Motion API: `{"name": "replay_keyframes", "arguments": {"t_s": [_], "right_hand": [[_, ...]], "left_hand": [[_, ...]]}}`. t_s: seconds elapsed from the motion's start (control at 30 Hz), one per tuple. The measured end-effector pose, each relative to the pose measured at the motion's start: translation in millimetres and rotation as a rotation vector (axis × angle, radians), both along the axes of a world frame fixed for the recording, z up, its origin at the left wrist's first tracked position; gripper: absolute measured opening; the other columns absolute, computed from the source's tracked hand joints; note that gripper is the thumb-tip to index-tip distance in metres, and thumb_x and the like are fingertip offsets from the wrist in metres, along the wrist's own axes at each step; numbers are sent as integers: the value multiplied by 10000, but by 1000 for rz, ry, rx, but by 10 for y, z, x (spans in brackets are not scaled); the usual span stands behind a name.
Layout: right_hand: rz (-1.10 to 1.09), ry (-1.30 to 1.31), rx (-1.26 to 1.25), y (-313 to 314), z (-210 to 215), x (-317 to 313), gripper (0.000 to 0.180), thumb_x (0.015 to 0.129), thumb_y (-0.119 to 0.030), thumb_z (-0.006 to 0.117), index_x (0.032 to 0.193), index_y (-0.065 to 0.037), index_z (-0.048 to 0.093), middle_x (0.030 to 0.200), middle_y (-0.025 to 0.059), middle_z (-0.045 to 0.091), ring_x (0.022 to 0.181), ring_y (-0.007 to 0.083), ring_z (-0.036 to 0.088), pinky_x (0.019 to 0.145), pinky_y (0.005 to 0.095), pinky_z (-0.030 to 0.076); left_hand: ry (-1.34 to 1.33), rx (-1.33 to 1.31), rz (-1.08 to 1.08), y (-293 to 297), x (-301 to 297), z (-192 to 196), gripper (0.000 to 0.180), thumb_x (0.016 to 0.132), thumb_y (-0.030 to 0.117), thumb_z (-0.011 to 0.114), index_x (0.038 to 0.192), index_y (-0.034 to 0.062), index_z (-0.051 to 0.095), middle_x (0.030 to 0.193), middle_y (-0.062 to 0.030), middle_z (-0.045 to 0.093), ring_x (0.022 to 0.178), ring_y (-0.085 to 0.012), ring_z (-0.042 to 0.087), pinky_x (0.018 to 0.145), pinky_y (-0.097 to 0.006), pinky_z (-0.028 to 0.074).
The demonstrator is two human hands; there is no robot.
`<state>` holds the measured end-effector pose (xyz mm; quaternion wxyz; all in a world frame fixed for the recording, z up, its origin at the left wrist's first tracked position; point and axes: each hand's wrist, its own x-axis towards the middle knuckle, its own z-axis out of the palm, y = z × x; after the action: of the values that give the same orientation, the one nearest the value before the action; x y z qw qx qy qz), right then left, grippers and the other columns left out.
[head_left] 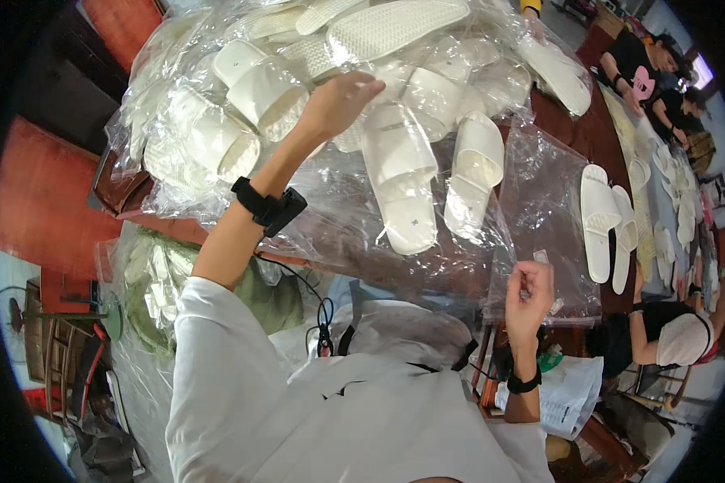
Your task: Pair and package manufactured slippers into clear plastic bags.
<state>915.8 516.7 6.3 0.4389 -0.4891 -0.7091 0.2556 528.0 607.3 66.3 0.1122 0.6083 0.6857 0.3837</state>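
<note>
White slipper (pixel 400 173) lies just under the left hand's (pixel 340 101) loosely curled fingers (pixel 369 85); right fingers (pixel 532 278) pinch a clear bag (pixel 544 201).

White slippers and a clear bag

Left hand (pixel 342 101) touches white slippers (pixel 399 173) on the pile; right hand (pixel 530 291) pinches a clear plastic bag (pixel 544 201), near right.

Long dark red-brown table (pixel 568 129), running from near edge off to far right. On its left, a heap of white slippers in clear bags (pixel 298 88). Near centre, two loose white slippers (pixel 427 173) on clear plastic sheets (pixel 532 209). Right of these, one white pair (pixel 608 225) side by side. Farther right, more white slippers (pixel 673 201) on a pale cloth (pixel 632 137).
</note>
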Motion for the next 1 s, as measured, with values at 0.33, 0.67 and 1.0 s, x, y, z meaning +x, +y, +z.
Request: {"name": "replay_keyframes", "arguments": {"t_s": [0.33,0.67,1.0], "right_hand": [[-63,-49,50,-15,-21,116,131,793,80,558,890,-7,545,864,68,486,662,115,498,586,230,424],[315,-333,-371,-115,265,533,349,752,18,643,1078,-11,522,999,114,536,842,232,585,690,319,485],[226,117,-128,553,846,102,231,886,-124,596,1077,-3,547,1056,63,576,964,128,538,787,271,454]], "left_hand": [[152,-516,-122,-741,-309,82,375,895,388,586,885,18,647,678,-54,603,621,-134,542,570,-294,429],[22,-193,-168,-793,-53,173,165,886,174,615,864,10,613,610,-15,466,575,-98,387,540,-275,361],[100,94,-682,-637,681,648,177,842,214,662,860,44,615,795,-87,630,683,-281,585,607,-350,455]]}}
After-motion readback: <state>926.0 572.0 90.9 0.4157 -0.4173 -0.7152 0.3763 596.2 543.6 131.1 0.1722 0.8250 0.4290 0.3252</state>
